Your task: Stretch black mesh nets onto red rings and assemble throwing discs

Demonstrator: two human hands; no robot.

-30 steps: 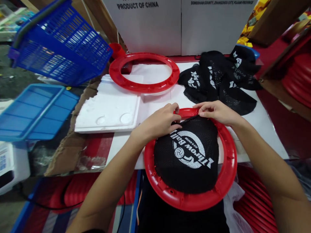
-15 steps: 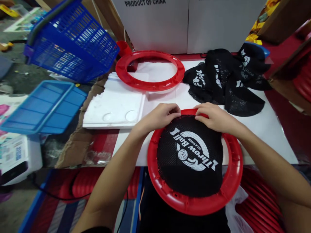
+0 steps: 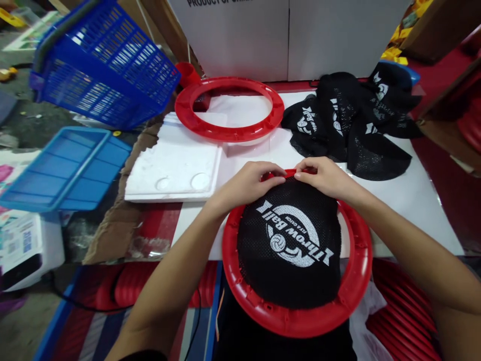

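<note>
A red plastic ring (image 3: 358, 265) rests tilted at the table's front edge, over my lap. A round black mesh cloth (image 3: 293, 288) with white "Throw Ball" print lies across it. Cloth follows the ring on the left and bottom; on the right a gap shows between the two. At the far rim, my left hand (image 3: 255, 180) pinches the mesh edge against the ring. My right hand (image 3: 325, 176) is closed on the same edge just beside it, thumb on the cloth. Both hands' fingertips nearly meet, and they partly cover the rim there.
Another red ring (image 3: 184, 110) lies behind, partly on a white foam block (image 3: 169, 170). A pile of black mesh cloths (image 3: 345, 120) sits at the back right. White cartons (image 3: 233, 45) stand behind. Left are a blue basket (image 3: 105, 65) and a blue lid (image 3: 67, 168). Stacked red rings (image 3: 402, 306) are below right.
Both hands have come closer together along the far rim, the right one moving left. The mesh edge there is now gripped nearer the middle.
</note>
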